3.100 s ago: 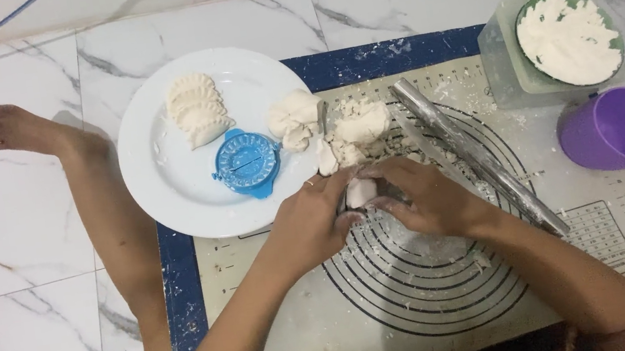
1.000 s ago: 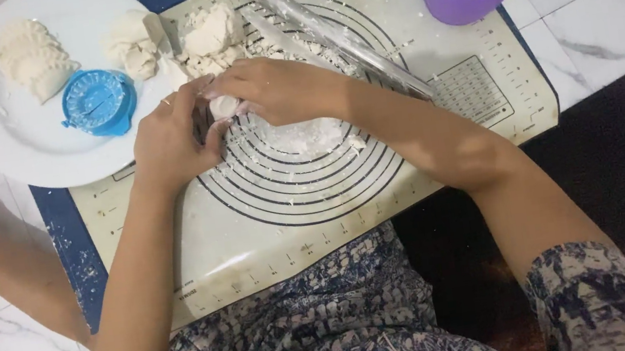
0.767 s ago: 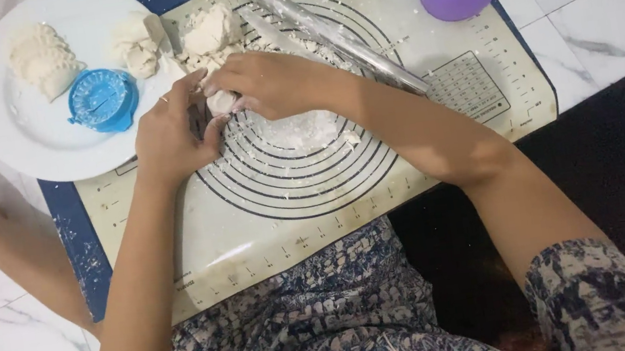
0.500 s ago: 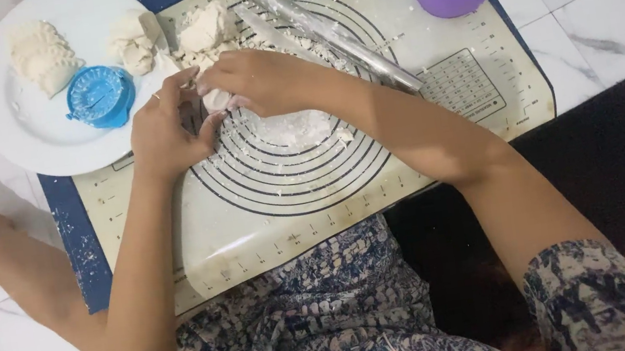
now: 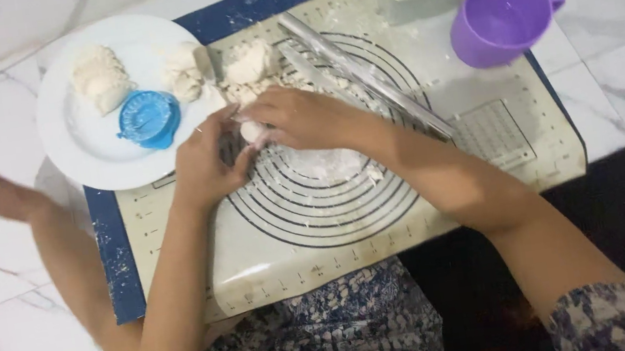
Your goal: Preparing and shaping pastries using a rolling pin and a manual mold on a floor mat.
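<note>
Since the earlier frame the view has shifted, bringing the purple cup (image 5: pixel 500 19) fully in. Left hand (image 5: pixel 207 164) and right hand (image 5: pixel 303 116) pinch a small dough piece (image 5: pixel 251 130) between fingertips, above the ringed mat (image 5: pixel 335 221); rolling pin (image 5: pixel 363 74) beside.

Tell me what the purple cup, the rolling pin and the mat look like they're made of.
Purple cup: probably plastic, matte and evenly coloured. Rolling pin: apparently metal, silvery with a sheen. Mat: likely silicone, smooth, flexible-looking, lying flat.
</note>
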